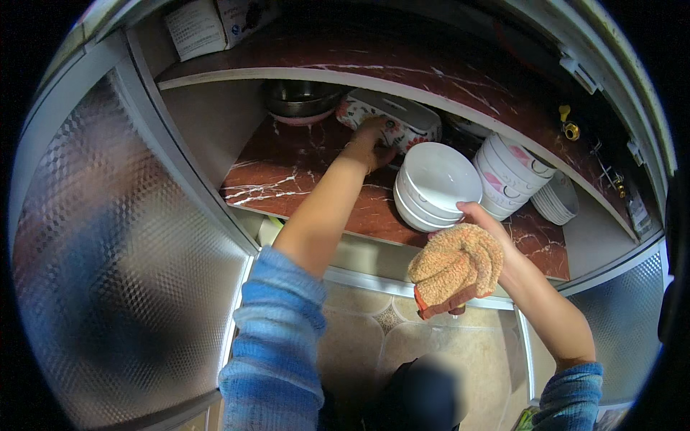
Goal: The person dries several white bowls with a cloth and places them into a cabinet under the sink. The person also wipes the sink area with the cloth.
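My left hand reaches deep into the cabinet, against the front of a flower-patterned container with a slotted top. Most of its fingers are hidden, so I cannot tell whether they grip it. An orange-brown terry cloth is bunched in my right hand. The right thumb touches the rim of a stack of white bowls near the shelf's front edge. To the right stand taller stacked white bowls with pink petal patterns.
Small white dishes lean together at far right. A dark metal bowl sits in a pink one at back left. The upper marbled shelf overhangs my left hand and bears a printed box. A textured-glass door stands at left.
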Demonstrator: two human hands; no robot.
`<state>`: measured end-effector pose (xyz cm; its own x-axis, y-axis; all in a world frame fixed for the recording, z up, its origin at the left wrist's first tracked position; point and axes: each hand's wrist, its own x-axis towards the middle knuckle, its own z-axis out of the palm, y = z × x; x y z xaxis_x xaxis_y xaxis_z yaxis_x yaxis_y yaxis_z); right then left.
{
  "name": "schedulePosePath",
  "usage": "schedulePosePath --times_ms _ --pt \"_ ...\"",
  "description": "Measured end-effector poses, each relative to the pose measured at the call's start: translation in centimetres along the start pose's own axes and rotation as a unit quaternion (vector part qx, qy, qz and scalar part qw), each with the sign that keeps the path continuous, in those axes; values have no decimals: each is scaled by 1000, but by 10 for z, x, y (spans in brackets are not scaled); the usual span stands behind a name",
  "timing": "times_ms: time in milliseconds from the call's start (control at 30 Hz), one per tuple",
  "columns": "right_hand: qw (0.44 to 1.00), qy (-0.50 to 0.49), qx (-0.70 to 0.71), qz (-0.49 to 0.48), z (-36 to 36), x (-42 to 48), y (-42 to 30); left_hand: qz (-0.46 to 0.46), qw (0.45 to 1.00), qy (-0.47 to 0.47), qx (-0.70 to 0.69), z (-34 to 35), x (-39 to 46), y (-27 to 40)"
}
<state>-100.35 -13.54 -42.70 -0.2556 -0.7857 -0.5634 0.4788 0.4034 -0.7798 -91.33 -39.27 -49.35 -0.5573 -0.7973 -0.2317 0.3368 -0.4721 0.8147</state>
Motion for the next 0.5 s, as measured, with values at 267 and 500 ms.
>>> schedulePosePath --times_ms 267,500 --pt "996 -85 -29 6 51 39 -17 182 973 139 -39 -52 -128 19" --pt "983 -150 -76 -66 152 88 -11 268 941 190 74 -90 -141 20"
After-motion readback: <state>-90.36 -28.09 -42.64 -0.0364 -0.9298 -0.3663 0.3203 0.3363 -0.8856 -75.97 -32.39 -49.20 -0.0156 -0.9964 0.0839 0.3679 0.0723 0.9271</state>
